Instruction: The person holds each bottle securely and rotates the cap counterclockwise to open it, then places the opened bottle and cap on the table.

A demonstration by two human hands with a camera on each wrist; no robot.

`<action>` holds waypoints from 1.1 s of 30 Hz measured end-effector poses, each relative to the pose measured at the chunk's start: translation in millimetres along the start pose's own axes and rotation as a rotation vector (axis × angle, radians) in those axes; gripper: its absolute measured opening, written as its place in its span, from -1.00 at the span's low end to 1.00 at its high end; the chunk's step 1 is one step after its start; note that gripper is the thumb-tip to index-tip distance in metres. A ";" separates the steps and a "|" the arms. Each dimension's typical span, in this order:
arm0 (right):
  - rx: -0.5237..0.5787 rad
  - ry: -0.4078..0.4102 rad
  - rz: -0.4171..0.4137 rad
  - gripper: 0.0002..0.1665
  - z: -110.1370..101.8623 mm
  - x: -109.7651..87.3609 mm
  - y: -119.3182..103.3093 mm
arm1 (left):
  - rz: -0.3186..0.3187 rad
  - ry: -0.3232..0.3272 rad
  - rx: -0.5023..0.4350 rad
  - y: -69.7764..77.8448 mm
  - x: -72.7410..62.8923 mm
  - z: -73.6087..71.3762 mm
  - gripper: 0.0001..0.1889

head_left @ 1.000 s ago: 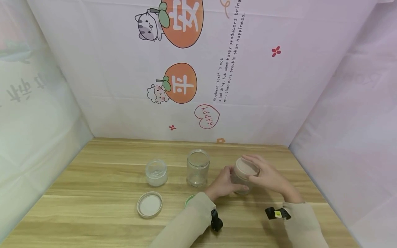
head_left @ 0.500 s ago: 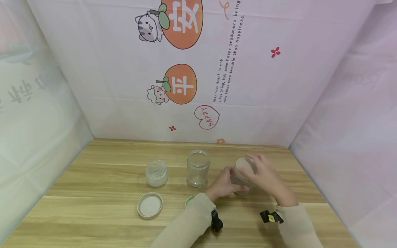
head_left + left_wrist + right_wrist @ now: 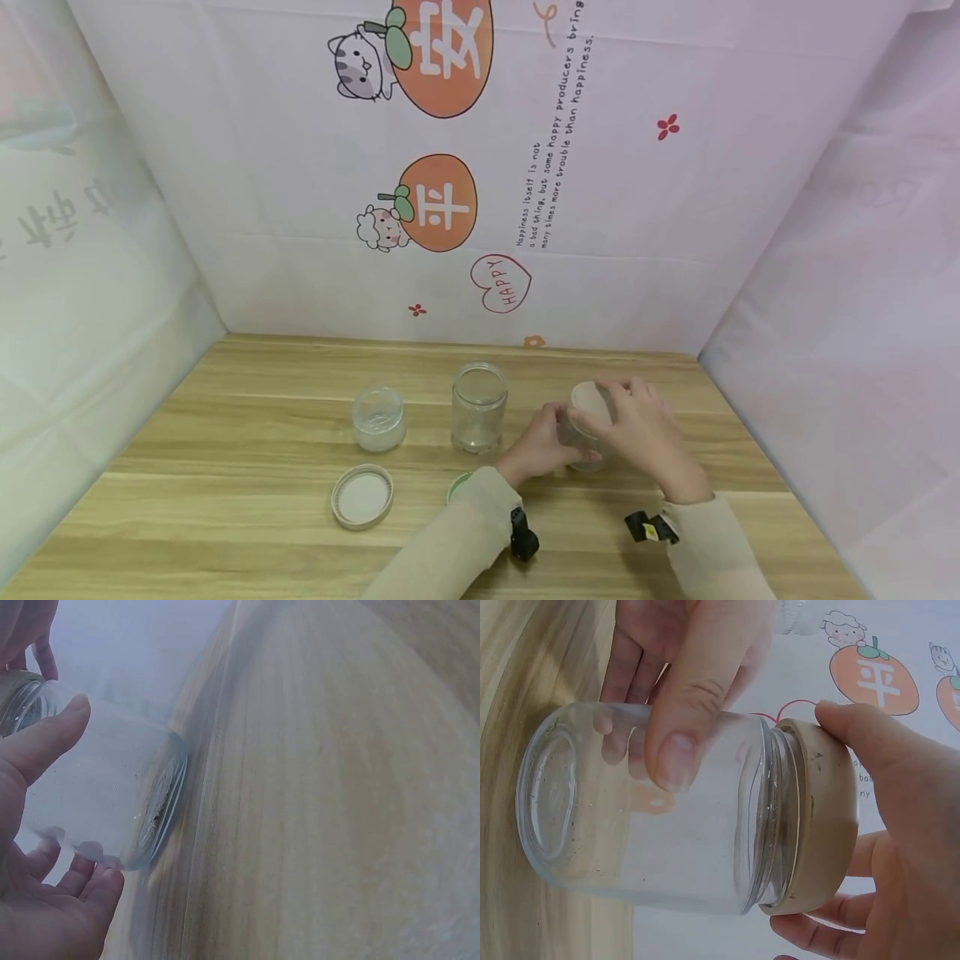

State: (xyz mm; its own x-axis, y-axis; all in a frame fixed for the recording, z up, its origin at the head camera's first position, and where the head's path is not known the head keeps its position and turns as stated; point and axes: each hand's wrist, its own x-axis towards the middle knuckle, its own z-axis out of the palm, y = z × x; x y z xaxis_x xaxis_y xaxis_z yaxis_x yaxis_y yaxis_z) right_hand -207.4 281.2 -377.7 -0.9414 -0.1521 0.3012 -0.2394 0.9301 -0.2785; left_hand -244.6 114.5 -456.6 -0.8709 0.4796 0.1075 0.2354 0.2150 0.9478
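A clear glass jar (image 3: 690, 847) stands upright on the table at the right, a beige lid (image 3: 829, 817) sitting on its mouth. My left hand (image 3: 542, 444) holds the jar's body, thumb on one side and fingers on the other, as the left wrist view also shows on the glass (image 3: 105, 772). From above, my right hand (image 3: 641, 429) grips the lid's rim between thumb and fingers. In the right wrist view the lid looks slightly tilted on the jar's threads, with a thin gap beneath it.
An open tall glass jar (image 3: 478, 412) stands left of my hands, and a shorter open jar (image 3: 378, 421) farther left. A beige lid (image 3: 362, 497) lies inside-up before the short jar. A green-rimmed lid (image 3: 456, 485) is partly hidden by my left sleeve. A printed cloth (image 3: 600, 275) hangs behind.
My right hand has turned on the lid, loosening its fingers and taking hold again with the wrist swung left and nearer. My left hand keeps its hold on the jar.
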 end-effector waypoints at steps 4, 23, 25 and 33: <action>0.021 -0.003 -0.022 -0.04 2.1 0.0 3.0 | -0.003 0.001 -0.003 -1.5 0.6 0.3 -0.19; 0.293 -0.119 -0.160 -0.19 1.3 0.1 21.4 | -0.015 0.003 -0.026 -1.7 0.0 0.1 -0.15; 0.315 -0.140 -0.163 -0.18 1.5 0.4 23.0 | -0.019 0.003 -0.027 -1.3 -0.2 0.4 -0.15; 0.312 -0.124 -0.179 -0.19 3.6 0.1 24.1 | -0.031 -0.001 -0.050 -3.2 0.1 1.7 -0.14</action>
State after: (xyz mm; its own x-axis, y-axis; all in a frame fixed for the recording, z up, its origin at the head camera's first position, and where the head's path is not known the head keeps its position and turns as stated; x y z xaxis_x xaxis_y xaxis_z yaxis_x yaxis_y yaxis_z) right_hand -214.1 302.4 -387.7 -0.8952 -0.3600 0.2627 -0.4454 0.7414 -0.5020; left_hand -244.8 115.3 -460.1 -0.8769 0.4744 0.0777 0.1865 0.1867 0.9645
